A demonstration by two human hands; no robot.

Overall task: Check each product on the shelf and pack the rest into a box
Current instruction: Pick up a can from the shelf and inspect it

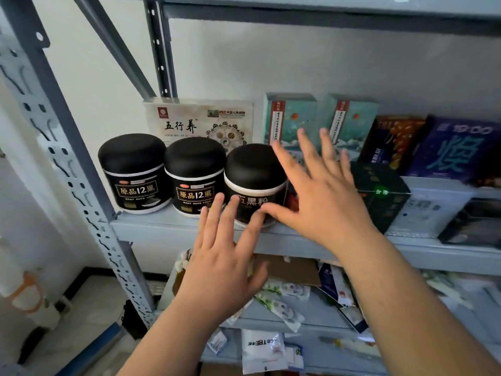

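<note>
Left hand (pixel 225 270) and right hand (pixel 322 191), wide and empty, could bump the 12 o'clock jar (pixel 252 169) off the shelf (pixel 162 232).

This looks like a stockroom: grey metal shelving (pixel 168 230) against a bare wall (pixel 298 58), lined with black jars (pixel 132 172) and boxes (pixel 291 118) (loose sachets (pixel 282 308) below).

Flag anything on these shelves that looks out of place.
The sachets on the lower shelf lie strewn at all angles, unlike the jars standing upright above.
</note>
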